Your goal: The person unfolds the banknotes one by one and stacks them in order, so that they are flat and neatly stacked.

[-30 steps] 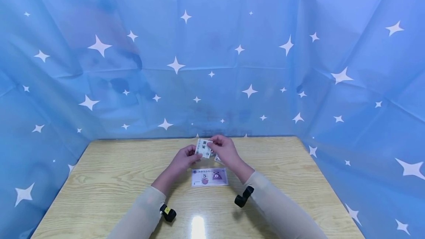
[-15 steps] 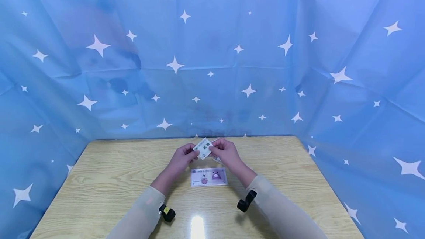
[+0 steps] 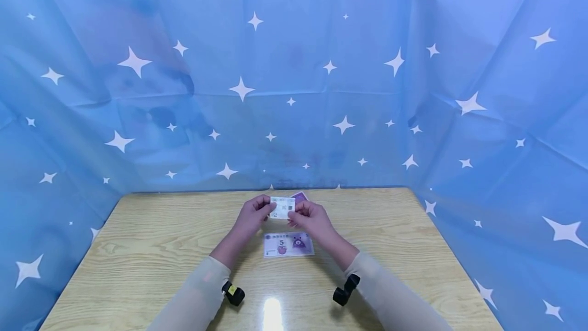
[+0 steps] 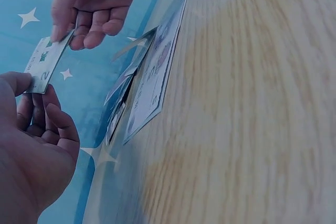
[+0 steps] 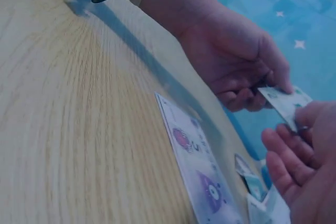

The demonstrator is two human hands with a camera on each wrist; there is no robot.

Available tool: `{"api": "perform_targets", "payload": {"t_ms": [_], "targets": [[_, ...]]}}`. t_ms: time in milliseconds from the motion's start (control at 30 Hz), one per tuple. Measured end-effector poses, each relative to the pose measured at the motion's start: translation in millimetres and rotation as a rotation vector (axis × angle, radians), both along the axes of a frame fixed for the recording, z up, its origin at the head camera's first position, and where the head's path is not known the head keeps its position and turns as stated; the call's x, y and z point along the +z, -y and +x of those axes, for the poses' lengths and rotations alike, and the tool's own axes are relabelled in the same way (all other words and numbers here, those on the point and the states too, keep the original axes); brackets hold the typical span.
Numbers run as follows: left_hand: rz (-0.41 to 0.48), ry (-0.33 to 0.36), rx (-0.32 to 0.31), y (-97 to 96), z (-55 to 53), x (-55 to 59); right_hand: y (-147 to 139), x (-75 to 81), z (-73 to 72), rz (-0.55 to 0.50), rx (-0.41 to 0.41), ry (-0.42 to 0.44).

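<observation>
Between both hands is a small pale play banknote (image 3: 282, 208) marked 2, raised off the table and held level. My left hand (image 3: 251, 217) pinches its left end, thumb on the face. At its right end, my right hand (image 3: 314, 219) pinches the lower corner. In the left wrist view the banknote (image 4: 46, 66) looks folded to a short piece, its other fingers curled loosely behind. Nearer me on the table lies a flat purple play banknote (image 3: 289, 245) marked 5, with a cartoon figure.
Behind the hands, a purple note (image 3: 299, 197) shows past the held one. Several more notes (image 5: 256, 187) lie loosely overlapped beyond the purple 5 in the right wrist view. The wooden table (image 3: 151, 249) ends at a blue starry cloth (image 3: 294, 65).
The pale banknote has been turned from steeply tilted, through a diamond slant, to level. My right hand has shifted from its upper corner to the lower right. The purple 5 stays put.
</observation>
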State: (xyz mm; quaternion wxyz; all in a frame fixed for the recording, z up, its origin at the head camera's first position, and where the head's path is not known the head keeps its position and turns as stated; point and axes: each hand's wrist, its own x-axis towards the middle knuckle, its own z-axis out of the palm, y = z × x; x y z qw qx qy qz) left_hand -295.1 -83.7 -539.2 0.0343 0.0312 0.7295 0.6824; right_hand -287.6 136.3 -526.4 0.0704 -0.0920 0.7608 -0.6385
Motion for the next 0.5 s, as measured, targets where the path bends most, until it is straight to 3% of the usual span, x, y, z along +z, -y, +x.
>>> {"api": "perform_targets", "payload": {"t_ms": [167,500], "targets": [[-0.003,-0.024,-0.017,-2.3,1.6,-0.7,-3,8.9,-2.2,-0.024,-0.055,-0.053],[-0.017,-0.038,-0.065,-5.4,3.8,-2.9,-8,12.7,-5.7,0.011,-0.028,-0.079]]}}
